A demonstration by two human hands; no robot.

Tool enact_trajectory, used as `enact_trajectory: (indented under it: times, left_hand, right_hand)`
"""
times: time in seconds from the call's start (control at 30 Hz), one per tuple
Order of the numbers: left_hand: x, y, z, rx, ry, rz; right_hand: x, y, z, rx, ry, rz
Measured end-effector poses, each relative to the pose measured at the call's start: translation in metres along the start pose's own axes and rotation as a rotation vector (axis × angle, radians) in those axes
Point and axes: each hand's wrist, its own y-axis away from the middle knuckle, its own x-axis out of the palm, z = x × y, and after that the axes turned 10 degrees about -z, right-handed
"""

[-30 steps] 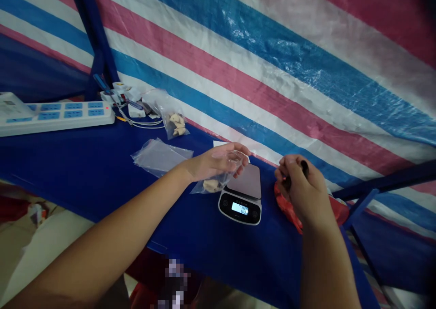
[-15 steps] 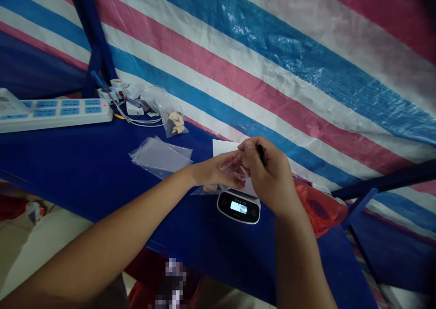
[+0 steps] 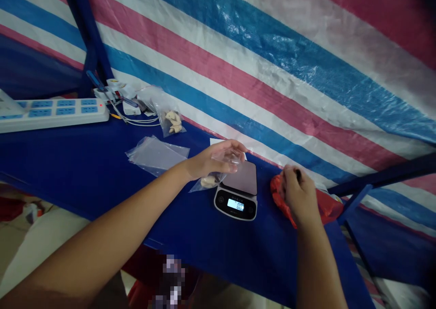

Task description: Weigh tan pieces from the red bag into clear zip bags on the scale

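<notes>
My left hand (image 3: 223, 158) is curved around the mouth of a clear plastic bag (image 3: 223, 177). Pale beige pieces (image 3: 208, 181) lie in the bag's lower end, which hangs beside a small kitchen scale (image 3: 235, 204). The scale's lit display reads 0.0, and its grey plate shows bare under my left fingers. Over to the right, my right hand (image 3: 299, 193) is closed at a crumpled red plastic bag (image 3: 329, 204), fingers bent down against its opening. A small black object (image 3: 299, 176) sticks up from that hand; most of it is hidden in my grip.
Flat empty clear bags (image 3: 158, 154) lie left of the scale on the blue table (image 3: 68, 154). Behind them stands a filled clear bag (image 3: 173, 120), near cables and a white power strip (image 3: 61, 111). Striped sheeting (image 3: 238, 82) borders the table's back; white paper (image 3: 218, 141) lies behind my left hand.
My right hand has left the clear bag and moved right to the red bag, keeping the black object. My left hand still holds the clear bag, and the scale plate has come into view.
</notes>
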Motion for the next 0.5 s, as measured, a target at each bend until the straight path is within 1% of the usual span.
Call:
enact_trajectory:
  times: [0.03, 0.07, 0.1, 0.17, 0.2, 0.23, 0.3, 0.4, 0.43, 0.5]
  left_hand:
    - [0.002, -0.003, -0.004, 0.055, -0.037, -0.026]
    - [0.005, -0.008, -0.008, 0.118, -0.095, -0.05]
    - [0.011, -0.014, -0.012, 0.183, -0.174, -0.06]
    - [0.026, -0.03, -0.017, 0.295, -0.384, -0.015]
    - [0.035, -0.039, -0.016, 0.341, -0.501, 0.044]
    - [0.044, -0.048, -0.013, 0.379, -0.62, 0.117]
    - [0.058, -0.063, 0.003, 0.43, -0.862, 0.293]
    - [0.069, -0.069, 0.039, 0.397, -1.184, 0.525]
    - [0.071, -0.067, 0.049, 0.386, -1.265, 0.57]
    - [0.071, -0.058, 0.062, 0.402, -1.366, 0.608]
  right_hand:
    - [-0.007, -0.002, -0.021, 0.04, 0.154, -0.026]
    - [-0.013, -0.003, -0.04, 0.051, 0.331, 0.021]
    - [-0.017, -0.004, -0.057, 0.053, 0.483, 0.014]
    - [-0.02, -0.005, -0.081, 0.083, 0.691, 0.031]
    - [-0.019, -0.005, -0.088, 0.086, 0.762, 0.026]
    - [-0.018, -0.005, -0.091, 0.086, 0.815, 0.024]
    - [-0.014, -0.005, -0.09, 0.073, 0.878, 0.016]
    - [-0.01, -0.004, -0.086, 0.063, 0.888, 0.017]
    - [-0.01, -0.004, -0.085, 0.062, 0.883, 0.018]
    - [-0.011, -0.004, -0.086, 0.057, 0.878, 0.015]
